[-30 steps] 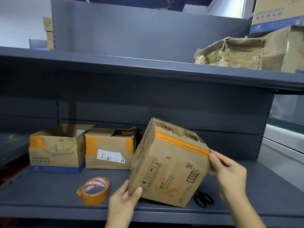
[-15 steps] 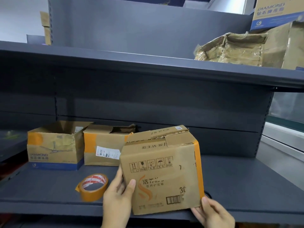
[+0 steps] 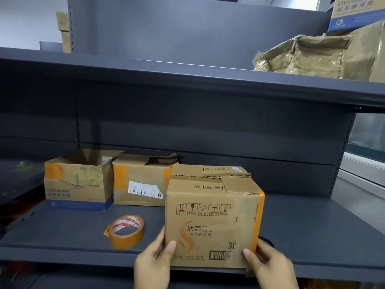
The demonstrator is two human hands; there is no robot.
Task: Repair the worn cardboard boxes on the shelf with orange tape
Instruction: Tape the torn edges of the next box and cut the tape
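The box (image 3: 212,220) is stood upright at the front edge of the lower shelf (image 3: 312,236), held between the left hand (image 3: 155,260) and the right hand (image 3: 268,265), each curled round a bottom corner. One orange strip is already laid down its right edge, yet the top flap looks torn; judging by this, the tape roll (image 3: 126,231) just beside is needed next. Two patched boxes (image 3: 108,180) are ranged behind; crumpled cartons (image 3: 302,57) are kept on the grey upper shelf (image 3: 166,80).
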